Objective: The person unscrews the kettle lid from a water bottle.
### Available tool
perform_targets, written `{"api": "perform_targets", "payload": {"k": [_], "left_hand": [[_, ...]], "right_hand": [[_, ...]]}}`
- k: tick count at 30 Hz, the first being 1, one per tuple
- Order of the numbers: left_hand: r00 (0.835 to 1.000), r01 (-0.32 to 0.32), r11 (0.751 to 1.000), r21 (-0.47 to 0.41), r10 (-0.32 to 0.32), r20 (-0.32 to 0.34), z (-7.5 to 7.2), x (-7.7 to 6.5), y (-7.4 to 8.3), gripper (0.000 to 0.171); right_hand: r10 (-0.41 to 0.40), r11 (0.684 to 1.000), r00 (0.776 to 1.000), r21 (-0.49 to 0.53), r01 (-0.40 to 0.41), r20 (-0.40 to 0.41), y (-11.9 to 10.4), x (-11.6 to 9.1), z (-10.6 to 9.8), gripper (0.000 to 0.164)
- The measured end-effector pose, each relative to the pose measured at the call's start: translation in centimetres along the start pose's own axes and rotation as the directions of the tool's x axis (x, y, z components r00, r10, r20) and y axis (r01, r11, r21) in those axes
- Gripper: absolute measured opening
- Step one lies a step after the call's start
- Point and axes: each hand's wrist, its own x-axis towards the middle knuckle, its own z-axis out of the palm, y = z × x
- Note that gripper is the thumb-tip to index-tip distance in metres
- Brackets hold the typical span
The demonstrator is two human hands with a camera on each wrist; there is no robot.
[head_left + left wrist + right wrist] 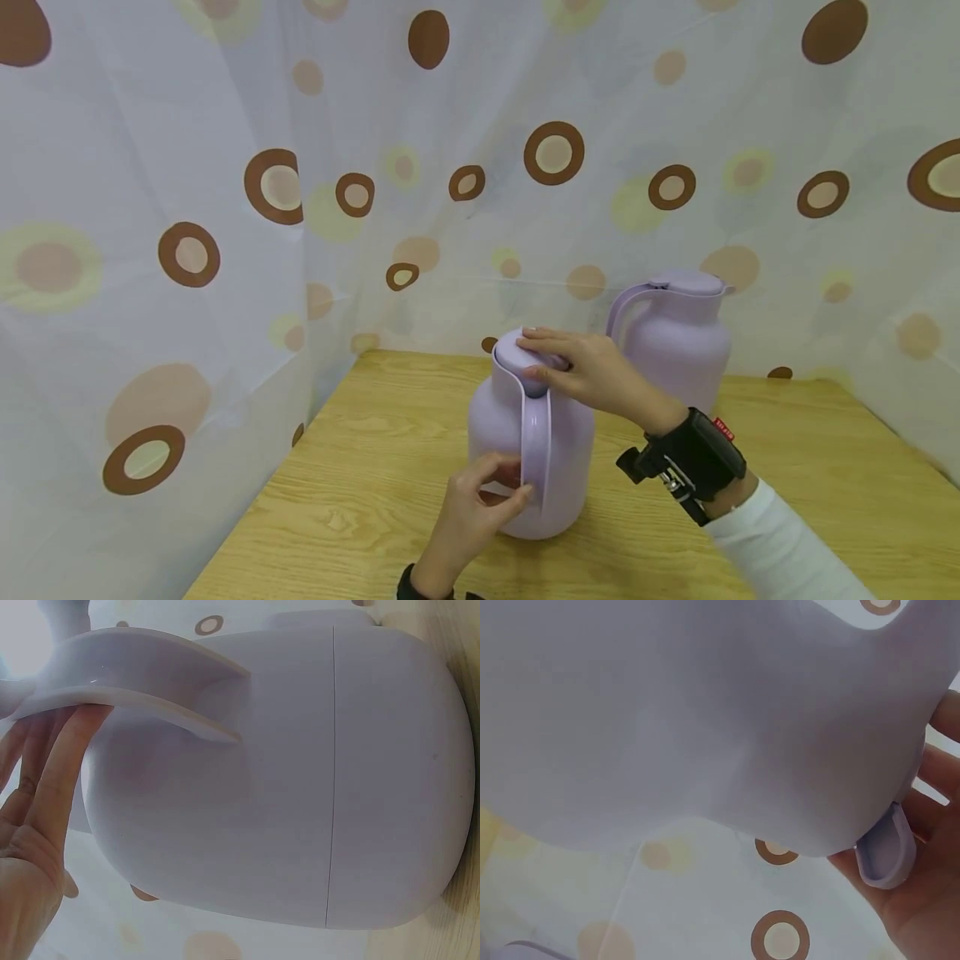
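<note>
A lavender vacuum jug (pixel 573 467) stands upright on the table, its handle facing me. My left hand (pixel 468 512) holds the jug's handle (pixel 535 454), thumb on one side and fingers on the other. In the left wrist view, the fingers of this left hand (pixel 45 787) reach the underside of the handle (pixel 150 664). On top, my right hand (pixel 588 367) grips the round lid (pixel 512 354), fingers across it and thumb at the near edge. A small tab (pixel 887 855) juts out beside the palm of the right hand (pixel 930 885) in the right wrist view.
A second lavender jug (pixel 686 346) with its lid on stands behind and to the right, partly behind my right forearm. The wooden table (pixel 360 467) meets a dotted curtain (pixel 480 233) at the back and left.
</note>
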Motion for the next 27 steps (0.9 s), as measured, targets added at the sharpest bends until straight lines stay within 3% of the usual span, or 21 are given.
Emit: {"api": "perform_targets", "payload": {"k": [8,17,20,23,27], "left_hand": [[1.0,0.014,1.0,0.003,-0.014,-0.001,-0.1,0.1,0.4,0.018],[0.999,0.036,0.999,-0.002,-0.036,0.001,-0.1,0.1,0.4,0.018],[0.999,0.049,0.999,-0.008,-0.049,0.009,-0.2,0.1,0.4,0.018],[0.998,0.059,0.998,-0.013,-0.058,0.012,-0.2,0.2,0.5,0.018],[0.999,0.037,0.999,-0.007,-0.036,0.012,-0.1,0.2,0.2,0.017]], "right_hand": [[-0.077,0.993,0.995,0.096,0.071,0.06,1.0,0.4,-0.5,0.037],[-0.154,0.968,0.97,0.228,0.11,0.188,1.7,0.8,-1.6,0.038],[-0.118,0.978,0.972,0.195,0.078,0.202,1.2,1.0,-1.7,0.038],[-0.014,0.994,0.983,0.112,-0.006,0.181,0.4,1.1,-1.6,0.035],[0.131,0.991,0.989,-0.006,-0.131,0.063,-0.7,1.2,-0.7,0.037]]}}
